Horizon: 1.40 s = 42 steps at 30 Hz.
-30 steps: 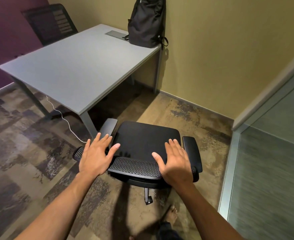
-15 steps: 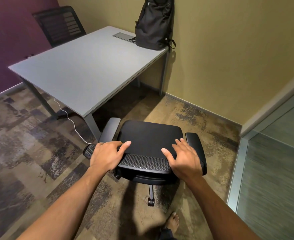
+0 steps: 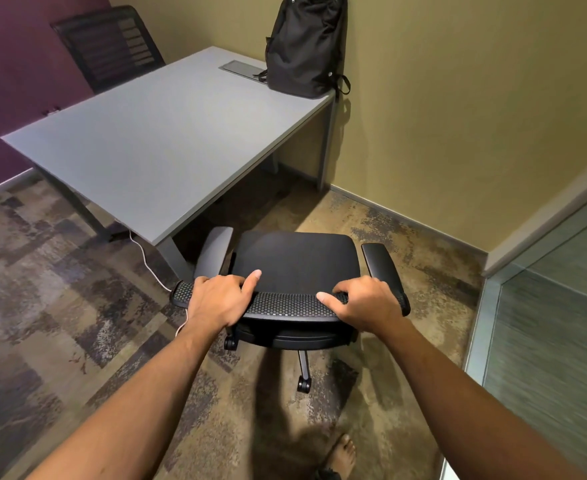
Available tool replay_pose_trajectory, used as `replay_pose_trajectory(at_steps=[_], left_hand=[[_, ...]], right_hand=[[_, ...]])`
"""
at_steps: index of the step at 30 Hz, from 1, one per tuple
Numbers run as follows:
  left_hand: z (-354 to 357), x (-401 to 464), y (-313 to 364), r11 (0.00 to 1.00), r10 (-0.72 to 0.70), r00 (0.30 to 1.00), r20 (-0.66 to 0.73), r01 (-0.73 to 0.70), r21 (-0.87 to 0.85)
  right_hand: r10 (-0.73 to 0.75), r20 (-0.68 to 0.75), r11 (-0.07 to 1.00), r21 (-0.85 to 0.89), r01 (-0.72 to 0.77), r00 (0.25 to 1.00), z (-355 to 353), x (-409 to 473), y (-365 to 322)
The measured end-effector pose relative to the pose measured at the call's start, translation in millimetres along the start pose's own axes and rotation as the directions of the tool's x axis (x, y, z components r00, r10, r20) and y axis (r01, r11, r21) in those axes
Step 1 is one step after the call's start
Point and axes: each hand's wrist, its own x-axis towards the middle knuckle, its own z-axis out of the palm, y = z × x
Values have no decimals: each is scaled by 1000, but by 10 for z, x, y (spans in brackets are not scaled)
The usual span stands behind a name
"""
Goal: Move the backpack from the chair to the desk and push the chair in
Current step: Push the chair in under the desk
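From the head view, your backpack already stands upright on the far corner of the bench, leaning against the yellow wall, so what is left is the push. The chair sits out from the bench's near corner, its seat empty and only its front edge near the overhang. Your left hand and right hand are both curled over the mesh top of the backrest, fingers hooked down the front and thumbs lying along the rim, a closed hold on each side. The chair looks turned a little off the bench's edge, and its left armrest is just beside the bench leg; if you shove straight ahead, that armrest is likely to catch the leg or the underside of the top. A white cable trails across the floor from under the bench toward the chair's base, and a caster could roll onto it and drag or snag it. Your bare foot is near the rear caster, so mind any backward roll. A hard bump could also jolt the bench and tip the leaning backpack.
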Motion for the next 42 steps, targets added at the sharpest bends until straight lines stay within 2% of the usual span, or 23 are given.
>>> replay_pose_trajectory(at_steps=[6, 12, 15, 17, 20, 23, 29, 42], left_hand=[[-4, 446, 90, 1000, -14, 1000, 24, 14, -21], [22, 831, 196, 999, -28, 999, 19, 28, -27], [12, 997, 321, 999, -21, 1000, 12, 21, -35], [8, 1106, 429, 998, -54, 998, -16, 54, -38], [2, 1289, 618, 993, -116, 992, -50, 115, -32], [10, 1446, 748, 985, -171, 984, -55, 170, -23], [-9, 1763, 858, 960, -280, 958, -64, 278, -39], [-70, 2548, 1289, 902, -426, 902, -73, 417, -107]], right_hand=[[-78, -15, 997, -5, 78, 997, -48, 517, 252], [-116, 30, 992, -42, 117, 993, -87, 1059, 490], [-160, -15, 984, -84, 159, 987, -128, 1316, 630], [-181, -91, 976, -137, 168, 979, -164, 1467, 727], [-126, -162, 983, -154, 101, 979, -219, 1655, 888], [-109, -128, 984, -158, 89, 986, -208, 1809, 1051], [-274, -86, 956, -133, 261, 958, -262, 2183, 1267], [-297, -74, 948, -145, 284, 952, -454, 3269, 1748]])
